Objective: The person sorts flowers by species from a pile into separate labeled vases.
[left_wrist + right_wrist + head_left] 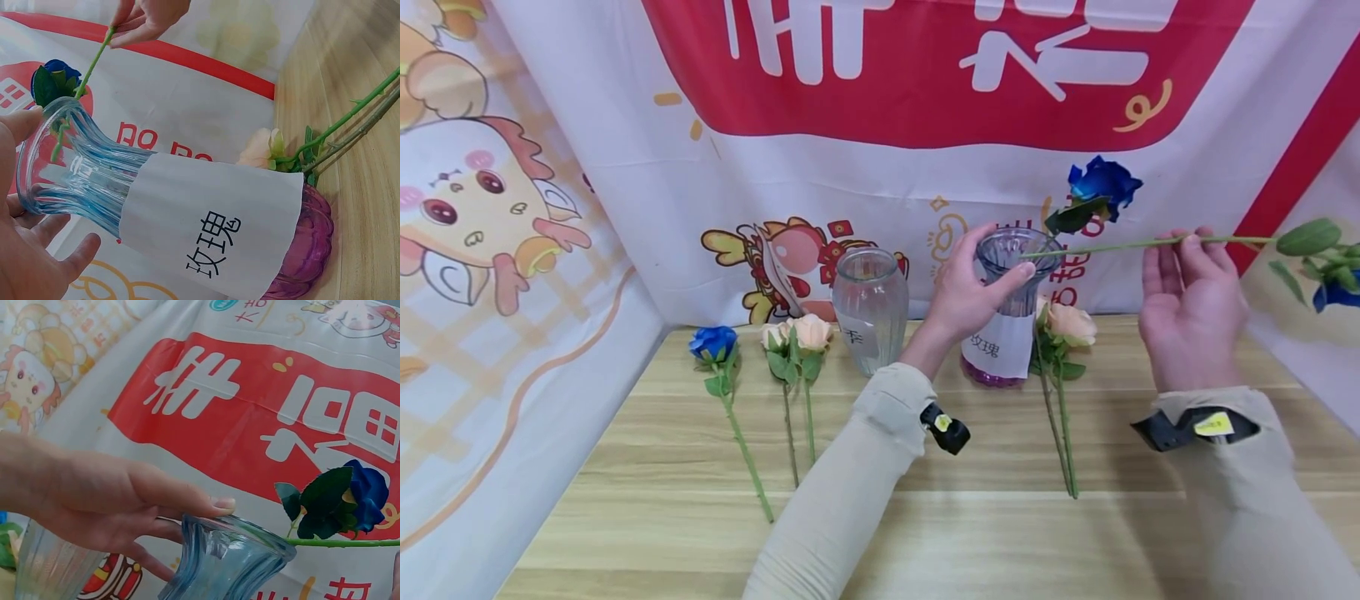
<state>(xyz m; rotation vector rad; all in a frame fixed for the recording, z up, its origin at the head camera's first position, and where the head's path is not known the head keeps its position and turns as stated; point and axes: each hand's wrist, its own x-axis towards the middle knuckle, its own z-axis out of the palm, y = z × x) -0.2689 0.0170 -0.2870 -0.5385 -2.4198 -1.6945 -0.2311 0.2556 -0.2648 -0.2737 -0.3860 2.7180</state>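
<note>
My left hand [966,287] grips the flared neck of a glass vase [109,162], bluish above and purple at its base. A white paper label [1000,343] with black characters covers its middle. My right hand [1195,308] pinches the green stem [1112,247] of a blue rose, held nearly level. That rose's bloom [1337,287] is at the right edge of the head view. The stem's cut end reaches over the vase mouth, and in the left wrist view it shows inside the rim. Another blue rose [1103,187] leans out at the vase's right side.
A clear glass vase [871,312] with a label stands left of the gripped one. On the wooden table [662,517] lie a blue rose [713,343] and two peach roses [811,333] at left. More peach roses [1071,325] lie beside the gripped vase. A printed cloth [850,175] hangs behind.
</note>
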